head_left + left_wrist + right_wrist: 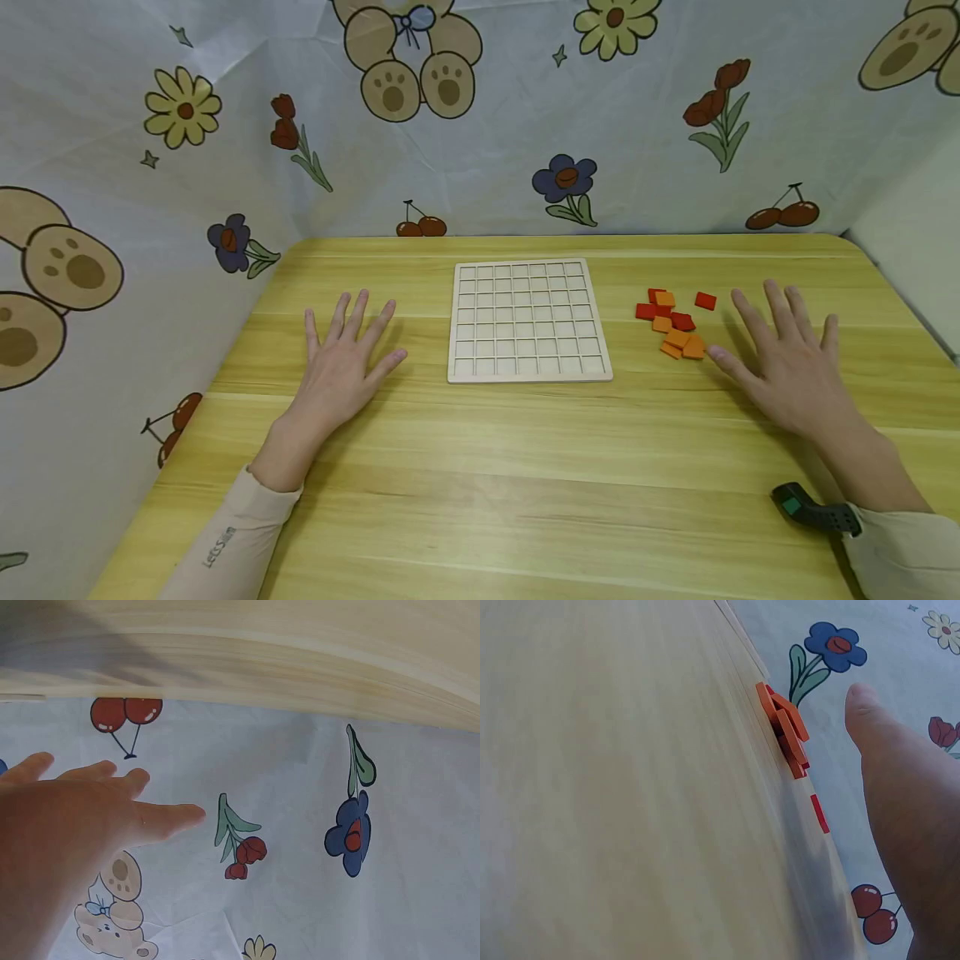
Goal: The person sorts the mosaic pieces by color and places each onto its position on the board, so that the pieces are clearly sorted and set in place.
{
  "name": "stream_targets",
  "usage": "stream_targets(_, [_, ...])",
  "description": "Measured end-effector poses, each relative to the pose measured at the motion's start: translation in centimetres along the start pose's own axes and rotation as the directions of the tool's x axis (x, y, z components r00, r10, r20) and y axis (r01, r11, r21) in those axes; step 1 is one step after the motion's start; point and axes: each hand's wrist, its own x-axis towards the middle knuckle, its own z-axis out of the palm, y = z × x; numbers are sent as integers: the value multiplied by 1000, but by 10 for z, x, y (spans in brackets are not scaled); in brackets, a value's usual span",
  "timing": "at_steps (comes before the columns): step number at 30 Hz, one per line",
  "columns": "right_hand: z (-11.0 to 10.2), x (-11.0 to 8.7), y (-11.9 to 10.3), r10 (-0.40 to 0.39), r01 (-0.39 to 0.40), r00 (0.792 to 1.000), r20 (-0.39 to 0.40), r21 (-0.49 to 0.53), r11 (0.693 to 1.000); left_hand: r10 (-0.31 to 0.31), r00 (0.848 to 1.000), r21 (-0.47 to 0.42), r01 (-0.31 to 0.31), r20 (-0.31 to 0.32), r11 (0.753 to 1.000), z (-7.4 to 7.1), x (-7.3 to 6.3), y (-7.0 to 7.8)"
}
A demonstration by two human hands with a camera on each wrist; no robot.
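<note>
A pale wooden grid board [528, 321], its square cells bare, lies flat toward the back middle of the table. To its right is a loose heap of small red and orange tiles [677, 337], some overlapping, with one red tile [705, 301] apart from the rest. My left hand [341, 367] is spread with straight fingers left of the board and holds nothing. On the right, my right hand [798, 375] is likewise spread and holds nothing, its thumb tip close beside the orange tiles. In the right wrist view the tiles [791, 739] appear edge-on past the thumb [885, 750].
The wooden table [525, 492] ends at the back against a printed cloth [495, 167] with bears, flowers and cherries, which also hangs along the left side. A black wristband [813, 510] sits at the right sleeve. A white panel [911, 208] borders the right edge.
</note>
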Motion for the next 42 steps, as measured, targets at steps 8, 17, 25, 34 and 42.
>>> stream_targets(8, [-1,1,1,0,0,1000,-1,4,1000,6,1000,-3,-6,-14,1000,0,0,0])
stream_targets(17, [0,2,-1,-15,15,1000,0,43,999,10,1000,-4,-11,-18,1000,0,-1,0])
stream_targets(25, [5,0,-3,-42,42,999,-5,108,993,23,1000,-11,-23,6,1000,4,-2,1])
stream_targets(34, [10,-3,-6,-80,86,996,-38,207,975,159,986,16,-160,51,987,11,-3,11])
stream_targets(42, [12,-3,-10,-98,109,993,-68,186,977,273,956,-58,-268,109,962,16,-6,22])
